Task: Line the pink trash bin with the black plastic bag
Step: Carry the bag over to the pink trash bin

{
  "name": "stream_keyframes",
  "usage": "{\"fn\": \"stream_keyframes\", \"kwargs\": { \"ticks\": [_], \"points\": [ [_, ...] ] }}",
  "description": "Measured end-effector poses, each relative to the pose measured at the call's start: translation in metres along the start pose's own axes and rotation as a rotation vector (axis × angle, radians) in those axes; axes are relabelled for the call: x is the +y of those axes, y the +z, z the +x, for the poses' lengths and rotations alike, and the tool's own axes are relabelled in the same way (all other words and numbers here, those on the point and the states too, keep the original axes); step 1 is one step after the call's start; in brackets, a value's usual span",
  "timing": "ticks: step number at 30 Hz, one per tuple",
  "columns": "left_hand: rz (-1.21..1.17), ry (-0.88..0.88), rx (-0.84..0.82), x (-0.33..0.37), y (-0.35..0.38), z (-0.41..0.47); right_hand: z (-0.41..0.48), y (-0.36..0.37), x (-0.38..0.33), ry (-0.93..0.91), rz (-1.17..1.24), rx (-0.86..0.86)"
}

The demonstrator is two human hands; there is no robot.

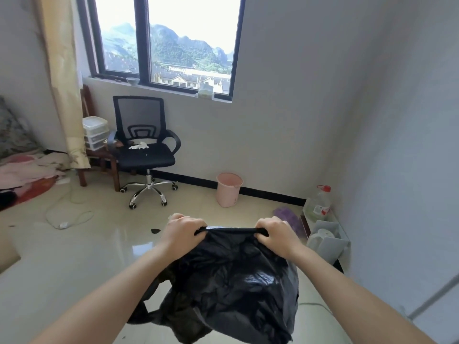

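1. Low in the head view, centre: both hands out in front, forearms bare, gripping the black plastic bag [231,276] by its top edge.
2. Left hand [182,232] fisted around the left end of the bunched rim, fingers curled over it.
3. Right hand [277,235] fisted the same way on the right end; rim pulled into a taut band between the two hands.
4. Bag body hangs below the hands, crumpled and glossy, a loose handle loop trailing at lower left. Held in the air above the floor [94,254].
5. Pink trash bin [229,189] stands upright on the floor against the far wall below the window [164,43], well apart from the bag and hands. Mouth open, no liner visible inside.
6. Black office chair [145,147] left of the bin, white crumpled item on its seat.
7. Clear jug with red cap [319,202] in the right corner, near a purple item and a white container on the floor.
8. Curtain [63,80] and bedding at far left.
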State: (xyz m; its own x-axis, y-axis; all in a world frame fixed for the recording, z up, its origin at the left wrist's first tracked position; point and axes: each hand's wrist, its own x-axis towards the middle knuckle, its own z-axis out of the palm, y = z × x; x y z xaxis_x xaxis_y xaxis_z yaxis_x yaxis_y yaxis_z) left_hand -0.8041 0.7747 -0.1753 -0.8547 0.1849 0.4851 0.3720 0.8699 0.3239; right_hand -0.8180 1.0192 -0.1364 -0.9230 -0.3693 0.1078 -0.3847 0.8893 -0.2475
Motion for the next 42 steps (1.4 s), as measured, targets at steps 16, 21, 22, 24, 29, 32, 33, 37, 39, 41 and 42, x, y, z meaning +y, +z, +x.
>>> {"fn": "stream_keyframes", "kwargs": {
  "ticks": [16, 21, 22, 24, 29, 32, 33, 37, 39, 41, 42],
  "points": [
    [-0.069, 0.002, -0.117, -0.101, 0.088, 0.170, 0.191, 0.025, 0.065, 0.097, -0.115, -0.067],
    [-0.027, -0.005, -0.114, -0.114, 0.114, 0.243, 0.259, 0.025, 0.112, 0.101, -0.097, -0.077],
    [-0.019, 0.009, -0.098, -0.117, 0.121, 0.257, 0.273, 0.027, 0.122, 0.085, -0.081, -0.042],
    [0.022, 0.010, -0.087, -0.122, 0.136, 0.289, 0.301, 0.028, 0.144, 0.081, -0.086, -0.044],
    [0.040, -0.070, -0.116, -0.137, 0.168, 0.336, 0.363, 0.035, 0.180, 0.048, -0.081, -0.081],
    [0.075, -0.167, -0.095, -0.150, 0.188, 0.354, 0.396, 0.050, 0.195, 0.002, -0.109, -0.119],
    [0.082, -0.204, -0.111, -0.156, 0.193, 0.362, 0.408, 0.053, 0.198, -0.001, -0.108, -0.126],
    [0.133, -0.232, -0.171, -0.185, 0.218, 0.407, 0.456, 0.067, 0.215, -0.018, -0.143, -0.135],
    [0.111, -0.224, -0.165, -0.199, 0.230, 0.435, 0.486, 0.067, 0.227, -0.008, -0.175, -0.142],
    [0.093, -0.215, -0.150, -0.214, 0.240, 0.470, 0.519, 0.061, 0.238, -0.004, -0.204, -0.132],
    [0.092, -0.218, -0.149, -0.221, 0.245, 0.488, 0.535, 0.056, 0.243, -0.005, -0.232, -0.136]
  ]
}}
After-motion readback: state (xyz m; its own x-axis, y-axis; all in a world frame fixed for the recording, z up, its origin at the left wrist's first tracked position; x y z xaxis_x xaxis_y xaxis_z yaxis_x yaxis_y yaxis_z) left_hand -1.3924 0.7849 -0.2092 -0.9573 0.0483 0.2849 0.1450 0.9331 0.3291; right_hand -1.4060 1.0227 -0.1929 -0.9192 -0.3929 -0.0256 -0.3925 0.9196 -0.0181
